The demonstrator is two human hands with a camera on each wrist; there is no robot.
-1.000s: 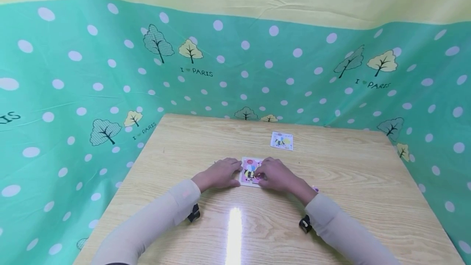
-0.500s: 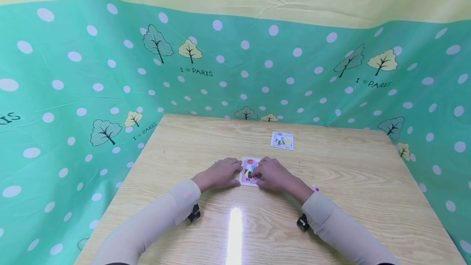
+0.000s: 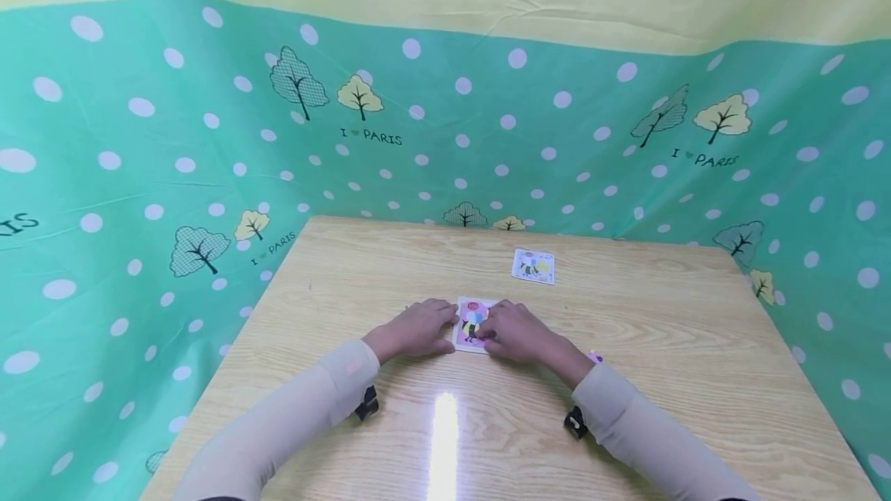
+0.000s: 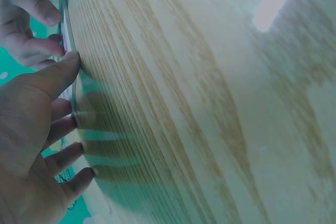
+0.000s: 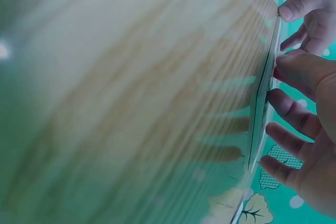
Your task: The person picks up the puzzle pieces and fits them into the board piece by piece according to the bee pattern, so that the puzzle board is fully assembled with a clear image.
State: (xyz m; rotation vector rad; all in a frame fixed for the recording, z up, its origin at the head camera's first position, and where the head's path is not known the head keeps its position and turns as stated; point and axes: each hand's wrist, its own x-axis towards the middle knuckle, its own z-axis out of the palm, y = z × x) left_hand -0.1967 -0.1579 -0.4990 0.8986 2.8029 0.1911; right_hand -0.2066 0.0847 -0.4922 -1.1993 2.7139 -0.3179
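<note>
On the pale wood-grain desk [image 3: 626, 377], hemmed by green dotted cloth, the small pink square picture board with a bee [image 3: 473, 325] looks almost assembled. The left hand [image 3: 414, 328] steadies its left edge with straight fingers, while the right hand [image 3: 518, 331] presses fingertips on its right side, grip spread, pinching nothing; a matching white bee card [image 3: 534, 266] lies well apart beyond.

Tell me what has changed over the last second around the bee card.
The right hand crept slightly left across the bee card, covering a bit more of it. The left hand kept resting at its left edge; the second card and table stayed put.
</note>
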